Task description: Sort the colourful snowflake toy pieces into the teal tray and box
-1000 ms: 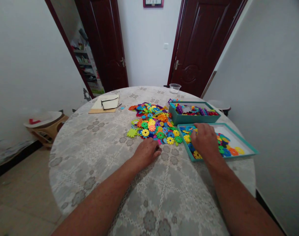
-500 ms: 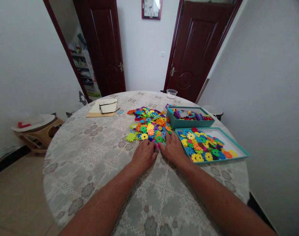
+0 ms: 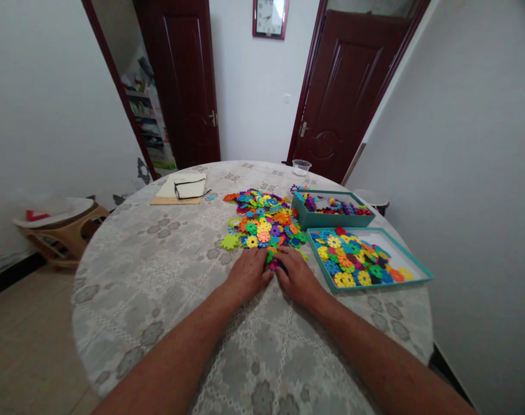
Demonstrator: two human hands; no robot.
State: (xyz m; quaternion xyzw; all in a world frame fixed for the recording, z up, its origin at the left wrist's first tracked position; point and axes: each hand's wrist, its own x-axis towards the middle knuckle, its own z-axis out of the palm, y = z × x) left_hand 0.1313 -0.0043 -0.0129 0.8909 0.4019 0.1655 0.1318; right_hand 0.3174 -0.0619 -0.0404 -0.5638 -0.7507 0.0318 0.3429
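My two hands meet at the near edge of a pile of flower-shaped plastic pieces (image 3: 263, 235), heaped on the middle of a round table covered with a patterned cloth (image 3: 158, 288). My left hand (image 3: 248, 272) lies palm down, its fingers curved toward the pile, its thumb pointing inward. My right hand (image 3: 299, 276) faces it, fingers bent and partly spread, thumb apart from the forefinger. Together they loosely flank a few small pieces (image 3: 272, 259), green and magenta among them, in the narrow gap between the fingertips; whether either hand grips one I cannot tell, since the fingers hide the contact. Just beside my right hand lies a shallow teal-rimmed tray (image 3: 398, 253), partly filled with similar pieces; behind it stands a deeper teal box (image 3: 331, 220), also containing pieces.
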